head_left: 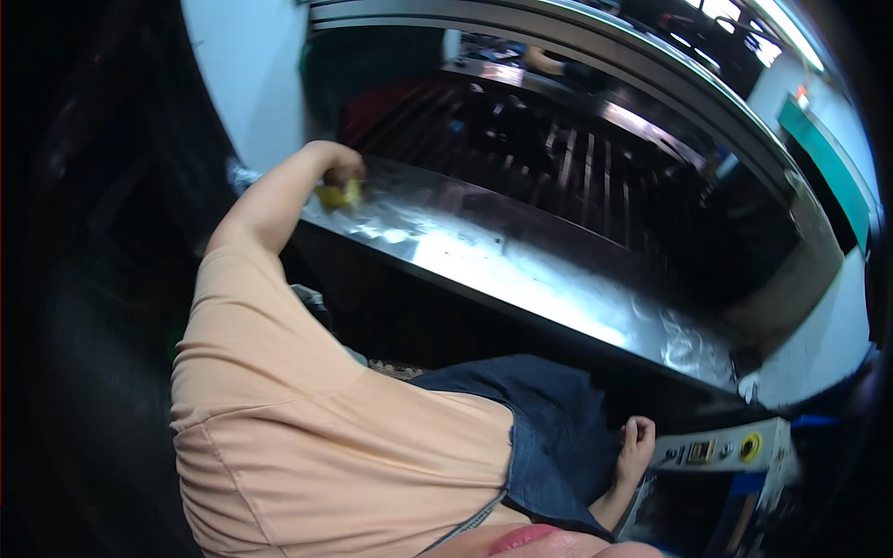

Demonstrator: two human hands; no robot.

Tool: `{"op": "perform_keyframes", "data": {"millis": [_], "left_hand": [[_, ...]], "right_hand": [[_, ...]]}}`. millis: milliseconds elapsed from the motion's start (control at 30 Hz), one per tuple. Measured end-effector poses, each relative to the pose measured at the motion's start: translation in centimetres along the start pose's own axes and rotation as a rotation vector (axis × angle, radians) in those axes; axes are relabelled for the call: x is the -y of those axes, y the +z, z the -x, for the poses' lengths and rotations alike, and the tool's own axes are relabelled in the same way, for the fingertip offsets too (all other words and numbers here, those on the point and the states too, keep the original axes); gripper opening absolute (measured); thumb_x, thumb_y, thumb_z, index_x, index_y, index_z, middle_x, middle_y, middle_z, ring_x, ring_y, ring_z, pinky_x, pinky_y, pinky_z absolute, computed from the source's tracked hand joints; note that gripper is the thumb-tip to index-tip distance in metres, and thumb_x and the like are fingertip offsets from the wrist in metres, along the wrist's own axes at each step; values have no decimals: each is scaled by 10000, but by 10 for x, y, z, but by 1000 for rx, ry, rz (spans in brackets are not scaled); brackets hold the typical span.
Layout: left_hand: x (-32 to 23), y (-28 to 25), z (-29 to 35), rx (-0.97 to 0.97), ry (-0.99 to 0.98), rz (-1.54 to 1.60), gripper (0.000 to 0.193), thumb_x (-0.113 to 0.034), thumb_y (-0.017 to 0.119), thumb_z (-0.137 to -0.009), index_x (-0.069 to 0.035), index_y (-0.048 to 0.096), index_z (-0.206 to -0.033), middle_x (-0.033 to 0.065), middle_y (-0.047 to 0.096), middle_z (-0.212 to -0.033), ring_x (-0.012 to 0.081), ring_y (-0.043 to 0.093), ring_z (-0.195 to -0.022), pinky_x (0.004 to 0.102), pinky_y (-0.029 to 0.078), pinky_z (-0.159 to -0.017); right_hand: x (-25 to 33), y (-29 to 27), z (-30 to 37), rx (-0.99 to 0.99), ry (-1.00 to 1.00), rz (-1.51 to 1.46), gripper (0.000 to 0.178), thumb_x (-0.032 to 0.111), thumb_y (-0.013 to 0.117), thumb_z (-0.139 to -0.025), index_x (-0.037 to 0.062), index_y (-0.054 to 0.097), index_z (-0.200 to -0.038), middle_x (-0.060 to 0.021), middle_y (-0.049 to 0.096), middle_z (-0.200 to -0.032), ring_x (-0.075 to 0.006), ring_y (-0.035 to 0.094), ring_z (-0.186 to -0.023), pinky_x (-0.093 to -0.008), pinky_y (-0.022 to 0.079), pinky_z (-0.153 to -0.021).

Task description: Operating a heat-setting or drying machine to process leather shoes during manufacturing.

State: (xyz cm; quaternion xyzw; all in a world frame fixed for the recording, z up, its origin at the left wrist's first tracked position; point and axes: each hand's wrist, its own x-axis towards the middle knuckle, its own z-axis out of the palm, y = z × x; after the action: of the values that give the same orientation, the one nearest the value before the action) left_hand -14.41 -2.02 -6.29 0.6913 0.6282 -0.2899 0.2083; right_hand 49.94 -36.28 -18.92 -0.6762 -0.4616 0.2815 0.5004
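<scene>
My left hand, at the end of an outstretched arm, is closed on a yellow sponge. The sponge is slightly blurred and presses on the left end of a shiny metal ledge. Whitish, wet-looking smears mark the ledge at both ends. Low on the right, my right hand hangs beside my dark apron with its fingers curled in; nothing shows between them. It is near a light-coloured control panel but apart from it.
Beyond the ledge lies a dark machine bed with parallel metal slats. A metal rail crosses over it. White machine housing rises at the left. The control panel carries a yellow-ringed round button.
</scene>
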Motion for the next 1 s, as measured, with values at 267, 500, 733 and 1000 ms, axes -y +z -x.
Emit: {"op": "perform_keyframes", "data": {"millis": [267, 500, 733, 1000], "left_hand": [[-84, -49, 35, -348, -122, -292, 394, -278, 763, -722, -53, 688, -1036, 187, 664, -1026, 309, 649, -948, 404, 529, -809], [-180, -89, -83, -649, 248, 26, 472, -380, 646, -811, -28, 618, -1125, 202, 608, -1165, 340, 576, -1106, 428, 461, -924], [-138, -109, -240, -1167, 479, 856, 835, -490, 720, -735, -9, 434, -1354, 232, 493, -1334, 345, 470, -1254, 396, 371, -1047], [-216, -156, -286, -587, 1320, 717, 697, -445, 633, -838, -46, 434, -1373, 206, 461, -1380, 330, 436, -1282, 374, 295, -1101]], "right_hand": [[2, 0, 10, -139, 53, -54, 130, 140, 614, -916, 15, 580, -929, -9, 571, -764, -79, 527, -703, -211, 434, -651], [3, -2, 28, -277, 17, 265, 157, 156, 606, -903, 7, 585, -946, -39, 570, -754, -119, 529, -677, -256, 440, -634], [34, 25, -12, -214, -72, 297, 139, 106, 635, -863, 29, 596, -971, -72, 598, -830, -147, 576, -744, -276, 462, -637], [73, 130, -146, 63, -671, 707, 257, 318, 661, -790, 85, 581, -864, -85, 534, -855, -264, 544, -842, -371, 434, -777]]}}
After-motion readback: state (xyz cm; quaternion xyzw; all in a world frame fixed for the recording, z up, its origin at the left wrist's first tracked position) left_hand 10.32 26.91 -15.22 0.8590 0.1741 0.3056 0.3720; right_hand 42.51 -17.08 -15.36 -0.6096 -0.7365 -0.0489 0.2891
